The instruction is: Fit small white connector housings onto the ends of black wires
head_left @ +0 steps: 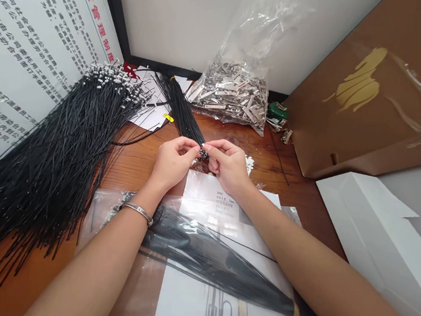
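Note:
My left hand and my right hand meet over the middle of the wooden table, fingertips pinched together. Between them sits a small metal clip at the near end of a bundle of thin black cords that runs away toward the wall. A silver bangle is on my left wrist. Under my forearms lies a clear plastic bag with another banded bundle of black cords on top of printed white sheets.
A big heap of black cords with white tips fills the left side. A clear bag of metal clips stands by the back wall. A brown cardboard box and a white box are on the right. A printed poster leans at left.

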Demonstrator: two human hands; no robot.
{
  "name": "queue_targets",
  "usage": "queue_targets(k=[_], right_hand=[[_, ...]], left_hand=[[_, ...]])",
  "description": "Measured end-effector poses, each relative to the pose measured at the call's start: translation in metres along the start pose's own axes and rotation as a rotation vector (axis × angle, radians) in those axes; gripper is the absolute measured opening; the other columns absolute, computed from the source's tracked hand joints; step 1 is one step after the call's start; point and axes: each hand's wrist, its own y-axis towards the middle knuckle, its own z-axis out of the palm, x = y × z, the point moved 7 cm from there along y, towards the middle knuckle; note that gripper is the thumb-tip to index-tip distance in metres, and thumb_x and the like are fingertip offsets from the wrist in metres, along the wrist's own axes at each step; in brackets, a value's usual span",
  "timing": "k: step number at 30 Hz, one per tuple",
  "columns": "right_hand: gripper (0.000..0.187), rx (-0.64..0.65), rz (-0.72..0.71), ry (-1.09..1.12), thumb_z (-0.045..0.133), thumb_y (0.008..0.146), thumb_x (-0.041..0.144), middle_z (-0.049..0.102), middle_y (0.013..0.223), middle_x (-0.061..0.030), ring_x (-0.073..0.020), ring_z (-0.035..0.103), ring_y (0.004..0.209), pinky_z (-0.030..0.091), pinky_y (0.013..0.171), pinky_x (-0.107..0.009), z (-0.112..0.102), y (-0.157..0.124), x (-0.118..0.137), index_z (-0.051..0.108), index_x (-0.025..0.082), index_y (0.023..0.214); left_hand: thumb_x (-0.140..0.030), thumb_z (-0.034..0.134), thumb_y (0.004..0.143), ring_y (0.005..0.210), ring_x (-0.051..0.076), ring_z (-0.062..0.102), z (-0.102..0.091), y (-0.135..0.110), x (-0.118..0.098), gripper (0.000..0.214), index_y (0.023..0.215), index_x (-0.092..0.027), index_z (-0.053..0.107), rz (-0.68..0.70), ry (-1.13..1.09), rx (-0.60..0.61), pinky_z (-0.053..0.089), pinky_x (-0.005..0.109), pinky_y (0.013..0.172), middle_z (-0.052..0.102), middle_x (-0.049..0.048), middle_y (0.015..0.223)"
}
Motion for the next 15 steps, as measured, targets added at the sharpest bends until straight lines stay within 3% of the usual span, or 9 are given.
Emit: queue_targets(k=[15], right_hand=[[0.028,-0.023,-0.037,-0.116,0.081,0.059,0.035,0.052,0.047,0.0057,-0.0028,0.030,0.037,0.019,0.037,-0.022,0.0002,-0.0047,0.0031,0.061,0.017,0.069]], left_hand=[[-0.023,0.065,0.075,0.049,0.007,0.054,0.0001,0.0012,0.0038,0.010,0.073,-0.013,0.066,-0.075,-0.056,0.012,0.044,0.021,0.050,0.071,0.0038,0.071]])
